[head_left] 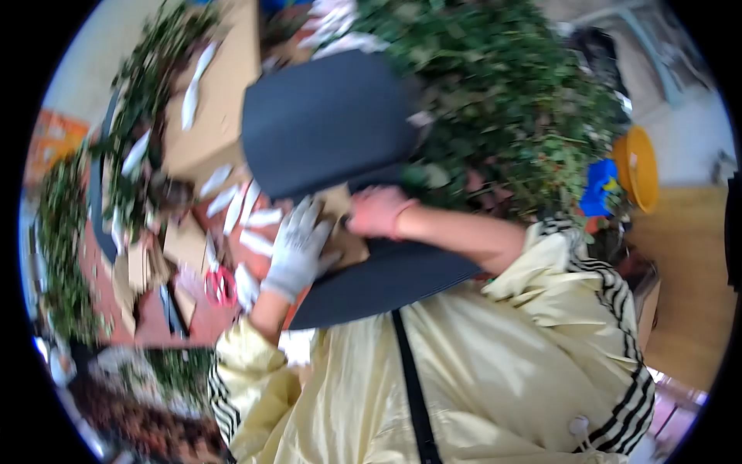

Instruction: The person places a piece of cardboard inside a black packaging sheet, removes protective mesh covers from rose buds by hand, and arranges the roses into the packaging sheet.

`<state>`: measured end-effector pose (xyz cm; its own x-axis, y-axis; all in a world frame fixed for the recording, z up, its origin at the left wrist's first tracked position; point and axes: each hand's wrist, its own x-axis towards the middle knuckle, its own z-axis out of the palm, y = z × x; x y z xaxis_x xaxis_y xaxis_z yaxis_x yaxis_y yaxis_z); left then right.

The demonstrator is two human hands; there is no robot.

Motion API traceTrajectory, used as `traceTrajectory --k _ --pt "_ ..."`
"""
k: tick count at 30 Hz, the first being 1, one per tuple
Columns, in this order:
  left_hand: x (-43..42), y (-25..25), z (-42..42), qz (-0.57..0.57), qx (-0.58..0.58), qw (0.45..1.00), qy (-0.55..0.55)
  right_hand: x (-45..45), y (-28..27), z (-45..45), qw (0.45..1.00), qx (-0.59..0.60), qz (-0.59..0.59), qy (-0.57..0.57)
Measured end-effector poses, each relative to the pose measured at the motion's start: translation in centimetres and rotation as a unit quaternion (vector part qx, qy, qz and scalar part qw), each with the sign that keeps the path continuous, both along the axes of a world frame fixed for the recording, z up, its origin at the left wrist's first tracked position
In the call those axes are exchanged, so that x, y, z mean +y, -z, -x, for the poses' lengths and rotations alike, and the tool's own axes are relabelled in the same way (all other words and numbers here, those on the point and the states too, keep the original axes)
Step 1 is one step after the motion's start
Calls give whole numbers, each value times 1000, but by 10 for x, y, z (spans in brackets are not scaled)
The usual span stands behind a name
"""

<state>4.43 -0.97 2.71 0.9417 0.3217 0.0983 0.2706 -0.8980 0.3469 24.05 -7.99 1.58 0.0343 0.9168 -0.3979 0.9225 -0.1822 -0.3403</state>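
My left hand (pixel 295 246), in a white and grey glove, lies with its fingers apart on a piece of brown cardboard (pixel 352 249). At the cardboard's right side is my right hand (pixel 377 211), in a pink glove with its fingers curled in; what it grips, if anything, is hidden. A large dark sheet (pixel 325 120) rises beyond both hands, and another dark sheet (pixel 382 282) lies below them, against the front of the pale yellow jacket. White tapered pieces (pixel 232 210) lie just left of my left hand.
Red-handled scissors (pixel 220 284) and a black tool (pixel 171 309) lie on the red table (pixel 197 331) at the left, near cardboard pieces (pixel 185 243). Green leafy stems (pixel 502 100) are heaped at the upper right. A yellow basin (pixel 638 168) stands beside a blue item (pixel 597 188).
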Motion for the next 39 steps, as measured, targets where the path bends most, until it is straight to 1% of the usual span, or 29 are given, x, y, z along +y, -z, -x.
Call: traceTrajectory --k 1,2,3,5,6,7,8,9,11,13,14,15,16,17,18,19,20,21,23,26,27,29,30,31,33,35,36,37,39 --pt "4 1 -2 15 14 1000 6 4 2 -1 999 -42 -15 -13" --pt "4 -10 -11 10 57 998 -1 9 -31 -5 991 61 110 51" --pt "2 -9 -16 3 76 997 -7 9 -63 -8 951 175 229 111" --pt "0 -11 -22 -11 107 994 -20 4 -48 -20 927 272 235 102" --pt "-5 -12 -25 -12 101 995 -16 -7 -50 -24 933 278 217 71" --pt "-7 -12 -26 -18 120 992 -21 -14 -54 -26 986 140 42 -80" --pt "-8 -13 -26 -23 142 989 -30 -26 -60 -35 982 160 -25 -94" --pt "-9 -14 -26 -22 138 989 -40 -38 -94 -45 973 179 -90 -111" --pt "-11 -15 -25 -15 135 990 -40 -38 -152 -77 945 240 -208 -79" --pt "-11 -17 -28 -13 137 989 -57 -23 -173 -128 912 315 -261 18" --pt "-10 -17 -28 -6 136 989 -55 -8 -176 -150 925 217 -309 36" --pt "-11 -16 -27 4 139 989 -51 8 -175 -171 927 118 -352 59" --pt "-11 -12 -24 14 123 991 -49 30 -164 -192 946 64 -309 75" --pt "-11 -10 -23 9 131 990 -56 51 -144 -209 960 7 -266 90" --pt "-11 -9 -22 13 115 992 -45 69 -111 -222 959 15 -271 86" --pt "-9 -9 -22 16 96 995 -34 88 -75 -234 955 -118 -268 41" --pt "-7 -8 -22 25 82 996 -30 104 -56 -239 932 -251 -263 -3" --pt "-5 -6 -22 18 87 995 -36 110 -61 -235 950 -268 -155 -38" --pt "-5 -1 -21 39 71 996 -30 120 -30 -239 914 -375 -128 -87" --pt "-6 -3 -22 43 77 995 -37 131 -3 -252 908 -372 -171 -95" --pt "-6 -4 -23 46 74 996 -38 134 -7 -252 909 -369 -172 -93" --pt "-5 -6 -24 58 95 993 -42 142 -19 -256 928 -341 -133 -71" --pt "-5 -6 -24 64 96 992 -44 148 -25 -258 924 -352 -140 -43" --pt "-5 -6 -24 71 96 992 -49 156 -27 -266 918 -352 -181 -9" --pt "-4 -7 -25 74 96 991 -51 170 -42 -282 916 -324 -223 78" --pt "-5 -8 -24 79 93 991 -50 177 -55 -302 936 -246 -234 91" --pt "-5 -8 -24 81 92 991 -53 178 -60 -306 949 -232 -196 83" --pt "-6 -8 -24 76 89 992 -52 180 -55 -305 949 -233 -196 81" --pt "-6 -8 -24 71 84 993 -51 180 -48 -298 926 -301 -226 39"
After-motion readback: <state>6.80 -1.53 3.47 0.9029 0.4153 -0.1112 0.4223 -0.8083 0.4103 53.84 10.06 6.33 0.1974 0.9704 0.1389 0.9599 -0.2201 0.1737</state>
